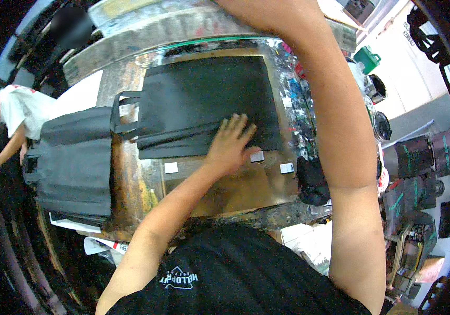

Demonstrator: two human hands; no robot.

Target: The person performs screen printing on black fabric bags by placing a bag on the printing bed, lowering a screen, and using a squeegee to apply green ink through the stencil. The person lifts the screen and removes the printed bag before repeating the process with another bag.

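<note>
One black bag (204,94) lies on the tabletop (127,168) beneath the left hand (231,146), its grip wide. The right hand is out of view; its grip cannot be told.

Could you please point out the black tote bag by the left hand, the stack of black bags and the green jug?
Black tote bag (198,100): head view, middle of its flat panel.
Stack of black bags (75,163): head view, top bag's face.
Green jug (370,61): head view, its body.
</note>
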